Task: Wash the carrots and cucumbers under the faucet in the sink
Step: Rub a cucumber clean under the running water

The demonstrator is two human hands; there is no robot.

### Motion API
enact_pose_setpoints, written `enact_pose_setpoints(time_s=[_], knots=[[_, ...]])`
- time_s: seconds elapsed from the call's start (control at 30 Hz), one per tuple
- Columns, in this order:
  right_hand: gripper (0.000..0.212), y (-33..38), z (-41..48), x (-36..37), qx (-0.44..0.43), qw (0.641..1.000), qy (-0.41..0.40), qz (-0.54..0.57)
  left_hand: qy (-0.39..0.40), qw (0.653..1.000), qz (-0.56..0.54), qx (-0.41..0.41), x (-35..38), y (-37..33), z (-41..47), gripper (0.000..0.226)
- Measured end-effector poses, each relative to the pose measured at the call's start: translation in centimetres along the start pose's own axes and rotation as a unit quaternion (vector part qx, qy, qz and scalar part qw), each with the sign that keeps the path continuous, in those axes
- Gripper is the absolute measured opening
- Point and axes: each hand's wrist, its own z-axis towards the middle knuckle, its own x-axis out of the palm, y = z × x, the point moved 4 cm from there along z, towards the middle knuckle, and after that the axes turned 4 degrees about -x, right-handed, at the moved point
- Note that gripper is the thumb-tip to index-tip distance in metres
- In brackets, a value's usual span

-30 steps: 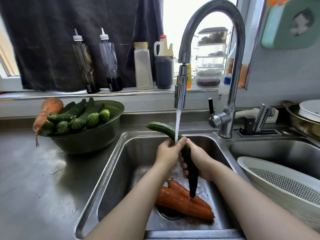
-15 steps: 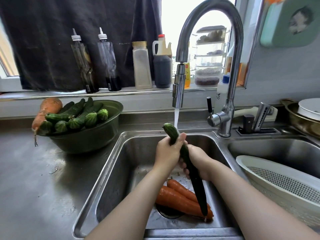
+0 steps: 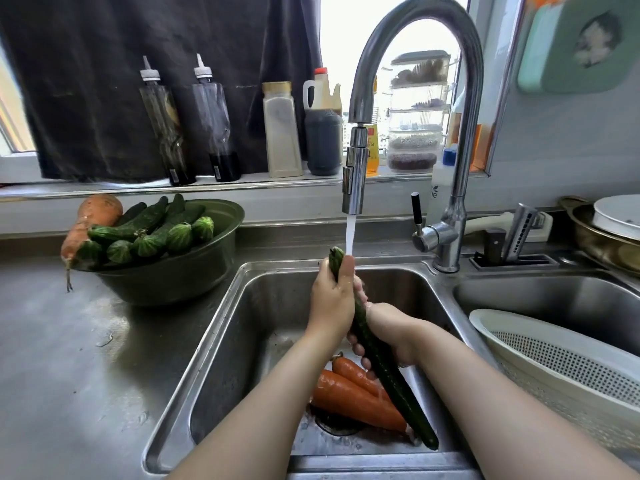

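I hold a long dark green cucumber (image 3: 388, 372) steeply tilted over the left sink basin (image 3: 242, 341). My left hand (image 3: 332, 299) grips its upper end, right under the water stream from the faucet (image 3: 355, 181). My right hand (image 3: 388, 334) wraps its middle. The cucumber's lower tip reaches down near the basin's front. Two carrots (image 3: 349, 396) lie on the basin floor over the drain. A green bowl (image 3: 194, 271) on the left counter holds several cucumbers (image 3: 152, 230) and one carrot (image 3: 90, 223).
A white perforated colander (image 3: 568, 368) lies in the right basin. Bottles (image 3: 166, 126) and jars line the windowsill behind the faucet. A knife rack (image 3: 512, 244) and a metal pot (image 3: 602, 237) stand at the back right. The steel counter (image 3: 69, 375) at left is wet.
The cucumber has slid down through my hands and stands steeper; only a short tip shows above my left hand now. Its lower end has dropped nearer the basin's front.
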Motion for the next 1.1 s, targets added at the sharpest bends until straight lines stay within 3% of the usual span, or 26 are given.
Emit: enact_pose_setpoints(time_s=[0.07,0.13,0.2,0.4,0.57,0.67,0.73,0.83,0.97,1.03,1.1], knots=[[0.062,0.1,0.0,0.0,-0.002,1.000,-0.014,0.004,0.032,0.999,-0.016,-0.007,0.1,0.1,0.1,0.035],[0.063,0.0,0.1,-0.2,-0.004,1.000,-0.027,0.011,0.076,0.997,-0.006,-0.004,0.0,-0.2,0.2,0.003],[0.064,-0.3,0.3,-0.4,-0.006,0.999,-0.034,0.011,0.106,0.994,0.028,-0.005,0.0,0.0,0.2,0.022],[0.069,0.6,0.6,0.6,-0.066,0.997,-0.027,0.026,0.044,0.994,0.099,0.027,-0.9,-0.2,0.8,0.013],[0.047,0.3,0.4,1.4,-0.050,0.998,-0.031,-0.034,0.151,0.984,0.091,-0.032,-2.1,0.2,1.1,0.012],[0.048,0.3,0.3,0.7,-0.054,0.992,-0.070,-0.090,0.178,0.981,0.060,-0.056,-3.1,0.6,1.3,0.021],[0.052,0.5,0.1,0.6,-0.055,0.990,-0.072,-0.107,0.172,0.982,0.053,-0.055,-3.2,0.6,1.3,0.026],[0.063,0.7,-0.4,1.1,-0.054,0.990,-0.068,-0.116,0.137,0.988,0.062,-0.029,-2.7,-0.1,0.9,0.011],[0.063,0.6,-0.3,1.1,-0.048,0.988,-0.069,-0.127,0.065,0.991,0.113,0.028,-2.1,-0.5,0.8,0.043],[0.059,0.4,-0.2,0.9,-0.050,0.990,-0.069,-0.116,0.069,0.996,0.046,-0.021,-1.5,-0.7,0.6,0.049],[0.057,0.5,-0.2,0.7,-0.054,0.989,-0.076,-0.112,0.071,0.989,-0.053,-0.121,-1.1,-0.4,0.4,0.056]])
